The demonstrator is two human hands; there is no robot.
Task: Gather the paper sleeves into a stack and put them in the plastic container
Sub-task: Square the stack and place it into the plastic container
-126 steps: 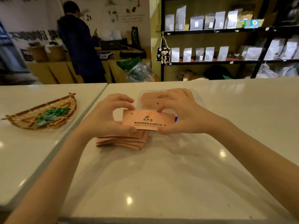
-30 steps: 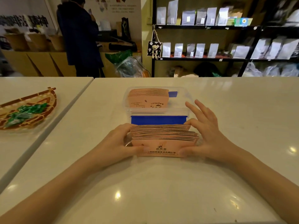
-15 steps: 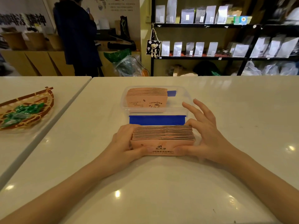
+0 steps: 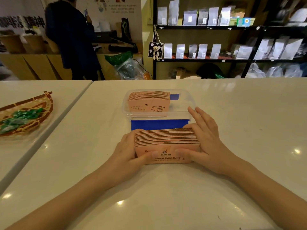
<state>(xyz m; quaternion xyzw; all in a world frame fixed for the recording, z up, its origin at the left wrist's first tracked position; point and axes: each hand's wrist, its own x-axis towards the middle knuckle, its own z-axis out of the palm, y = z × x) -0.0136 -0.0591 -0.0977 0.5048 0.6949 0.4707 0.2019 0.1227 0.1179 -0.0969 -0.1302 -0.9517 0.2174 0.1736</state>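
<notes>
White counter [image 4: 166, 196]: left hand [image 4: 127, 153] and right hand [image 4: 204, 143], each grip clamped on sleeve stack [image 4: 166, 140] (tidier than before, edges now squared).

Black shelving [image 4: 204, 60] stocked with pouches is seen behind the white bench [image 4: 232, 103]; left of it, a wooden counter [image 4: 33, 65] and a standing person [image 4: 73, 39].

Single head-worn wide-angle view, facing forward and down across white tabletop [image 4: 166, 196]; hands [image 4: 126, 151] close, centre frame; shelves [image 4: 207, 59] far behind, along top edge. No second view.
</notes>
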